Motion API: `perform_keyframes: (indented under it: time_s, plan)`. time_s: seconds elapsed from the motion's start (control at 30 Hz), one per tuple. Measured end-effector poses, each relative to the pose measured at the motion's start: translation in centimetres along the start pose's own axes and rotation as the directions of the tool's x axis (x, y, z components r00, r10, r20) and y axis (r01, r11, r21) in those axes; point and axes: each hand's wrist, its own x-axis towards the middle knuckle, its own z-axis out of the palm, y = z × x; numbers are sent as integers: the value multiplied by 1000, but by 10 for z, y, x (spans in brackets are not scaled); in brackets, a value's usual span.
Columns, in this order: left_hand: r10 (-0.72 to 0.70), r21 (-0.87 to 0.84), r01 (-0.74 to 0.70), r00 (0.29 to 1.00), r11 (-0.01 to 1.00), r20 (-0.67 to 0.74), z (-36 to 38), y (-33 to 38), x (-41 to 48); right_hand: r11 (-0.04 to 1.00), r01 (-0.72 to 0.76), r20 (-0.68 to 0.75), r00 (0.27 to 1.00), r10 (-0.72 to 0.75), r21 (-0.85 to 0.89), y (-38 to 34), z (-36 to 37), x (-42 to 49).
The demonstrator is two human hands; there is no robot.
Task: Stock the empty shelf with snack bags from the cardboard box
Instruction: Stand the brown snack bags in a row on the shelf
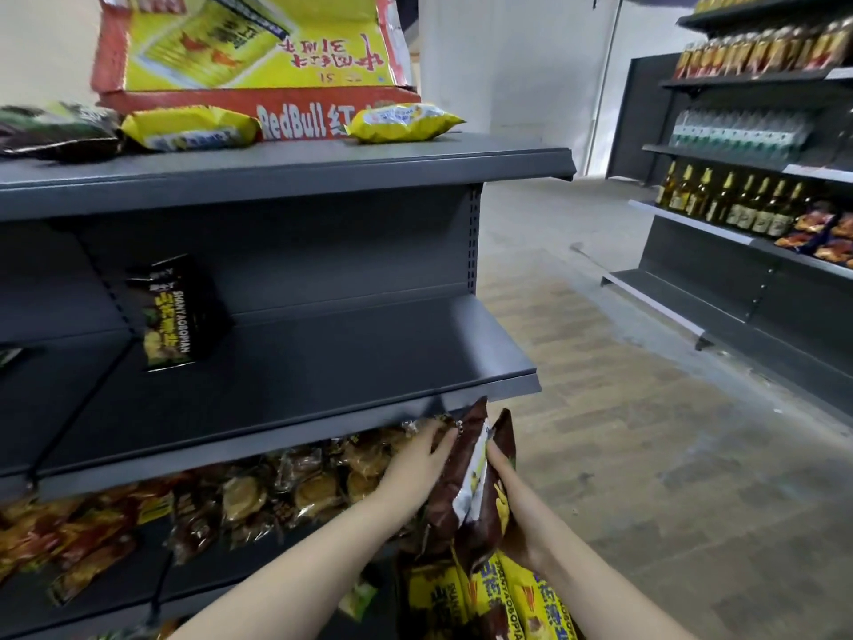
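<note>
Both hands, left and right, clamp upright brown-yellow snack bags; empty grey metal shelf directly above-left.

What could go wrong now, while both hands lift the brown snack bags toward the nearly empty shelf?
1. The brown snack bags are pinched loosely between the left hand and the right hand; one might slip out.
2. Their tops are close under the shelf edge and could catch on it.
3. The one black bag leaning on the shelf might get knocked over.

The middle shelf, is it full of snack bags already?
No, the middle shelf holds only one black snack bag, leaning at its back.
</note>
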Motion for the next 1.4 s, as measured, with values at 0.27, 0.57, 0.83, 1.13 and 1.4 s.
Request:
perform_keyframes:
  time_s: [0.27,0.57,0.83,1.13,1.4]
  plan:
    - [-53,-346,27,996,938,-66,-56,20,-22,953,255,-154,948,-280,-164,-32,71,5]
    - [-183,-499,294,948,815,259,-146,5,-46,962,155,-72,982,-175,-225,-44,157,14]
    - [-176,-608,192,981,771,87,-217,-35,-36,880,112,72,993,-88,-463,-53,250,42]
    - [-68,-419,81,997,904,47,-312,-83,-8,764,246,139,969,-203,-597,-45,336,115]
    - [-111,-350,-25,924,937,-365,-355,-143,32,854,238,-98,944,-316,-462,-37,378,170]
